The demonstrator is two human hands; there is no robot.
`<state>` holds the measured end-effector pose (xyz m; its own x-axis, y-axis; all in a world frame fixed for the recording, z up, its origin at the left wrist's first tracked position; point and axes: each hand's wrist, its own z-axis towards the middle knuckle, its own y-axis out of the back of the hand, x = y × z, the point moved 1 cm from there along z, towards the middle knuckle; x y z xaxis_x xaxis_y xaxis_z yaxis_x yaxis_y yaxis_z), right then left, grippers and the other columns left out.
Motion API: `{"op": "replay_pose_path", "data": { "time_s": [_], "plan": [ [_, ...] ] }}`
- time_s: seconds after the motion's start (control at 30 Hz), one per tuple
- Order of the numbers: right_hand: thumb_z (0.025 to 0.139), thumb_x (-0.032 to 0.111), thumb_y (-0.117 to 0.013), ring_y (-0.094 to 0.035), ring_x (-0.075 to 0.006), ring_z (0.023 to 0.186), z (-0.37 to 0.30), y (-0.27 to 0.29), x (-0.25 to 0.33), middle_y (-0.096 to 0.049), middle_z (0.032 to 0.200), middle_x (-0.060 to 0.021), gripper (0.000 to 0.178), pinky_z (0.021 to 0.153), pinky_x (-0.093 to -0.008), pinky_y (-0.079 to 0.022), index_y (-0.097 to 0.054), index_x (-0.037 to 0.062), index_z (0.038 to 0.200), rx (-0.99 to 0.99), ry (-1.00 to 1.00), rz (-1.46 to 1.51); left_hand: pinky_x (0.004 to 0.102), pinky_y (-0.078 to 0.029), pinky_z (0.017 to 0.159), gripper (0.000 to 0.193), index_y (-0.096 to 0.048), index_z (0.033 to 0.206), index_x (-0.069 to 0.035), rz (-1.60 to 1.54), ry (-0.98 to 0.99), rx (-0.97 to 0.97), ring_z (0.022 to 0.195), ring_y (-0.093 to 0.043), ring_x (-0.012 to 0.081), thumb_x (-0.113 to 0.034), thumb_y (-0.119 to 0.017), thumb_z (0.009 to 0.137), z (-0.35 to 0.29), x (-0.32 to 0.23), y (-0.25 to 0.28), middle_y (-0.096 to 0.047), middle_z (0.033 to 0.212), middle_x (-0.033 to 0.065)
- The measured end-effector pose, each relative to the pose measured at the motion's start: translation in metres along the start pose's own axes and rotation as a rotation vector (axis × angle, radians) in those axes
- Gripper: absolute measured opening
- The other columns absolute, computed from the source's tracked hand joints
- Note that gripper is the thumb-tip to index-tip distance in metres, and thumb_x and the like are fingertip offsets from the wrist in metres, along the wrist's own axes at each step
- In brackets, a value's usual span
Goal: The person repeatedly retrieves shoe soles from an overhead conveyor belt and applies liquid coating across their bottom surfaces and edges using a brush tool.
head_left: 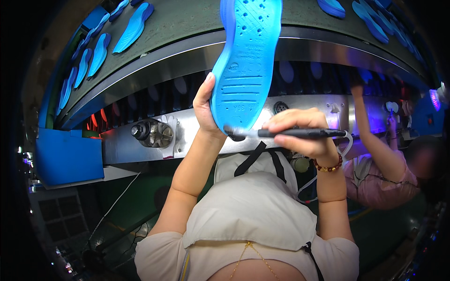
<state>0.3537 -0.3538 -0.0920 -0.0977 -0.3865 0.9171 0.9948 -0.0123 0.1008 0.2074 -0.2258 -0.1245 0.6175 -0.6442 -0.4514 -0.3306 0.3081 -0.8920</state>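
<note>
A bright blue shoe sole [243, 79] stands upright, its heel end low and its holed front part running out of view at the top. My left hand [206, 107] grips its left edge near the heel, thumb along the side and the other fingers hidden behind. Between the thumb and fingers of my right hand [304, 124] lies a black-handled brush [326, 133], with a pale tube [348, 144] at its back end. The brush's dark tip touches or nearly touches the lower rim of the heel; I cannot tell which.
Ahead runs a dark conveyor belt [183, 30] carrying several blue soles [135, 28], with a metal edge. Below it, a metal ledge [197, 140] holds a clear bottle [157, 135] with a black cap. A blue box [68, 157] stands left. At right, a person in pink [379, 178] reaches toward the line.
</note>
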Motion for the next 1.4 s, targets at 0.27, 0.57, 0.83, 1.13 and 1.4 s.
{"op": "replay_pose_path", "data": {
  "time_s": [0.27, 0.57, 0.83, 1.13, 1.4],
  "plan": [
    [0.065, -0.001, -0.069, -0.064, -0.0256, 0.081, -0.004, -0.010, 0.015, -0.065, 0.085, -0.0153, 0.018, 0.073, -0.0325, -0.050, -0.063, -0.0009, 0.082, 0.184, 0.091, -0.098, 0.0600, -0.036, 0.089, 0.063, -0.034, 0.130, -0.002, 0.034, 0.261, 0.021, 0.107, -0.048, 0.0431, -0.046, -0.033, 0.086, 0.015, -0.003, 0.002, -0.043, 0.125, 0.0241],
    [0.069, -0.001, -0.067, -0.064, -0.0246, 0.085, -0.003, 0.020, 0.025, -0.065, 0.090, -0.0144, 0.018, 0.074, -0.0307, -0.051, -0.064, -0.0006, 0.087, 0.501, -0.023, -0.271, 0.0320, -0.050, 0.072, 0.051, -0.049, 0.115, 0.005, 0.624, 0.725, 0.049, 0.085, -0.059, 0.0230, -0.031, -0.057, 0.079, 0.003, -0.004, -0.026, -0.057, 0.100, 0.0205],
    [0.070, 0.002, -0.064, -0.062, -0.0264, 0.081, -0.016, 0.039, 0.024, -0.064, 0.090, -0.0115, 0.022, 0.070, -0.0313, -0.050, -0.063, 0.0038, 0.092, 0.619, -0.149, -0.437, 0.0314, -0.049, 0.073, 0.060, -0.049, 0.117, 0.003, 0.869, 0.876, 0.075, 0.088, -0.058, 0.0229, -0.041, -0.059, 0.077, 0.001, -0.010, -0.045, -0.056, 0.104, 0.0198],
    [0.070, -0.002, -0.065, -0.064, -0.0234, 0.083, -0.020, 0.067, 0.020, -0.065, 0.091, -0.0153, 0.022, 0.074, -0.0282, -0.051, -0.063, -0.0019, 0.092, 0.522, -0.309, -0.433, 0.0329, -0.047, 0.081, 0.059, -0.047, 0.119, 0.003, 0.778, 0.774, 0.053, 0.094, -0.058, 0.0245, -0.038, -0.056, 0.079, -0.002, -0.016, -0.032, -0.054, 0.109, 0.0205],
    [0.078, 0.006, -0.060, -0.056, -0.0077, 0.055, -0.032, 0.056, -0.026, -0.065, 0.079, -0.0076, 0.018, 0.051, -0.0179, -0.045, -0.065, -0.0003, 0.093, -0.107, -0.390, 0.025, 0.0534, -0.045, 0.081, 0.055, -0.042, 0.122, 0.002, 0.225, 0.647, -0.171, 0.101, -0.053, 0.0373, -0.036, -0.048, 0.083, -0.012, 0.022, 0.001, -0.050, 0.115, 0.0236]
  ]
}}
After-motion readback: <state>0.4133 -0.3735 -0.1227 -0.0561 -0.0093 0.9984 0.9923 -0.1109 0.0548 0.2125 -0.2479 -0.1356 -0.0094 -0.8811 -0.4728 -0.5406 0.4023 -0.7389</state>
